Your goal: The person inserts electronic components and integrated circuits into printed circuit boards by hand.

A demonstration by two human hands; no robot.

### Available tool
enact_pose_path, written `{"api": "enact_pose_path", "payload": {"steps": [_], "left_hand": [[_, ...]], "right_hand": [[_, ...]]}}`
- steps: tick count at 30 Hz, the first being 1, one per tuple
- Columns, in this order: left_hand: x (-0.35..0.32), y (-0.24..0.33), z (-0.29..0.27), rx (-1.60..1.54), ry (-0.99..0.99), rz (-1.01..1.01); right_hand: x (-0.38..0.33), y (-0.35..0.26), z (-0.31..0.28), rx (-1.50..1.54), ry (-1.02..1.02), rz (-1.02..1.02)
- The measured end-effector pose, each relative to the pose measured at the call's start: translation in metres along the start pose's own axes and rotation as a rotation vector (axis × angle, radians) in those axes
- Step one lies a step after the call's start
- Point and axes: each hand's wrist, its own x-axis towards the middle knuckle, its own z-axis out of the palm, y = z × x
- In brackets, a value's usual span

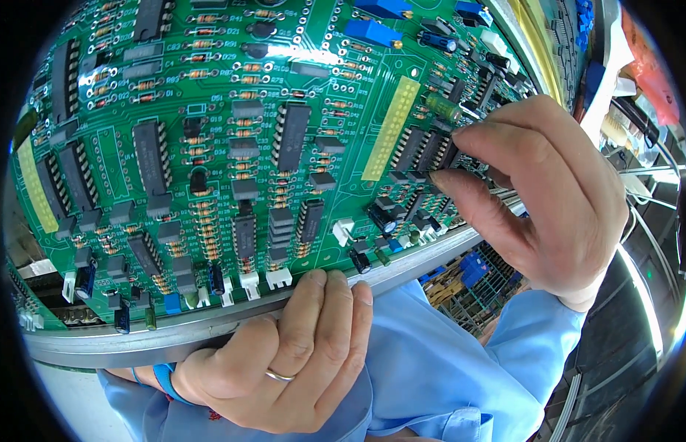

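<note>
Right grip (557, 199) arches over the green board (343, 202), thumb (479, 210) below forefinger (501, 140).

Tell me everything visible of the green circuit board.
The glossy green circuit board shows its component side, with printed markings. It carries black chips, striped resistors, grey blocks, white connectors and two yellow strips. A metal rail runs along its near edge, where the left hand rests. The right hand appears to pinch a dark chip toward its right.

Left hand (291, 368) low centre, fingers together and pointing up, thumb bent. Right hand (553, 195) higher, off right, knuckles arched, thumb and index tips facing, slight gap.
</note>
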Motion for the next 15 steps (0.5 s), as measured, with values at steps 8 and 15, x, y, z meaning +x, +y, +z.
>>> {"api": "enact_pose_path", "payload": {"steps": [8, 15], "left_hand": [[-0.001, 0.0, -0.002, -0.009, -0.004, -0.013], [-0.004, -0.001, -0.004, 0.005, -0.013, 0.001]], "right_hand": [[0.002, -0.001, -0.002, 0.002, -0.006, -0.031], [-0.006, 0.03, 0.033, 0.229, 0.246, -0.217]]}}
